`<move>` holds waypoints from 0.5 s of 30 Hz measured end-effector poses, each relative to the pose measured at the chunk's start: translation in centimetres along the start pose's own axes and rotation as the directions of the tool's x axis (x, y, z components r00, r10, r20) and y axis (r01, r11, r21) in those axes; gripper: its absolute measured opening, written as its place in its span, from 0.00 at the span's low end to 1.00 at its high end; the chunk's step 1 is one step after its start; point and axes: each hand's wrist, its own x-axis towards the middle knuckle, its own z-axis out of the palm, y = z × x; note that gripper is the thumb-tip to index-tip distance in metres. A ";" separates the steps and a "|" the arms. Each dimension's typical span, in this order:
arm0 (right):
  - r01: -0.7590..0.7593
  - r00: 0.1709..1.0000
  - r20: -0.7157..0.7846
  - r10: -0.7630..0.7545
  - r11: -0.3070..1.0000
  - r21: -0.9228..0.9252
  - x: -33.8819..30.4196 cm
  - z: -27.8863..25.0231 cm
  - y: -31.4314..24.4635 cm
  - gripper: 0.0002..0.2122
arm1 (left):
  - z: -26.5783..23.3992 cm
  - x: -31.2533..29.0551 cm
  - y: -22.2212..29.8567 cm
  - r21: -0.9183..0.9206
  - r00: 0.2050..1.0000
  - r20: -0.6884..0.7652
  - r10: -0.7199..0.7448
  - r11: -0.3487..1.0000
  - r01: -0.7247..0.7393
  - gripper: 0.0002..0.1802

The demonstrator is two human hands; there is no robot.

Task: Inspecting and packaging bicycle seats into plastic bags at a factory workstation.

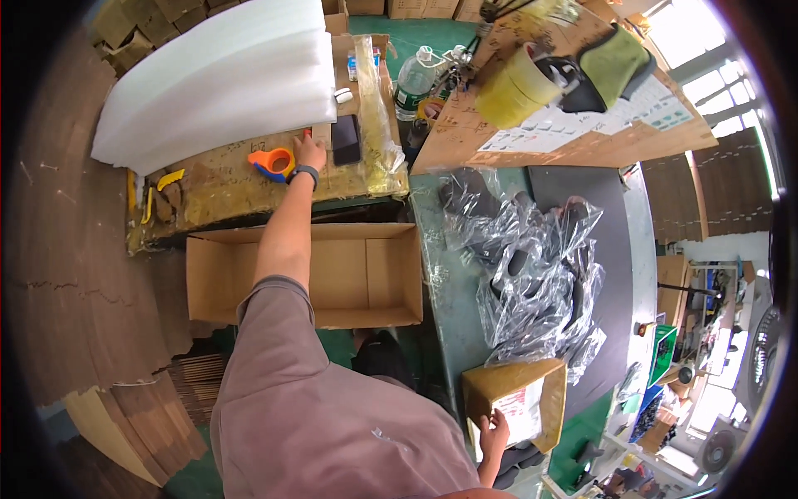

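Note:
My left arm stretches forward over an open cardboard box [341, 270] to the tape-covered bench. There my left hand [309, 156] has its fingers bent down at a small red thing [307, 133], too small to name. An orange and blue tape dispenser [273, 164] lies just left of that hand, and a dark phone [346, 140] lies to its right. Low on the right, my right hand [494, 430] is at a yellow bin [476, 387], fingers apart over white printed sheets or bags [524, 412] inside it.
White foam sheets [216, 79] are stacked at the back left. Clear plastic-wrapped dark items [532, 266] cover part of the right-hand table. A slanted board [573, 137] with a yellow tape roll [517, 87] rises behind it. A plastic bottle [414, 83] stands between bench and board.

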 end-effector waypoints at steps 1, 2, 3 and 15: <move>-0.032 0.999 0.015 0.032 0.999 -0.002 -0.3 -0.4 0.3 0.24 | 1.2 0.6 0.1 -0.013 0.997 0.065 -0.048 0.999 0.049 0.31; -0.035 0.999 0.028 0.035 0.999 -0.001 -0.2 -0.3 1.0 0.25 | 0.8 2.2 -0.7 -0.001 0.974 0.210 -0.090 0.996 0.092 0.31; -0.062 0.997 0.036 0.063 0.998 -0.019 -0.7 -0.5 1.3 0.25 | 2.2 2.5 -0.3 0.135 0.925 0.378 -0.031 0.991 -0.022 0.32; -0.114 0.992 0.044 0.117 0.991 -0.064 -0.9 -2.2 1.1 0.26 | 4.9 1.7 -2.9 0.384 0.933 0.357 0.041 0.904 -0.186 0.32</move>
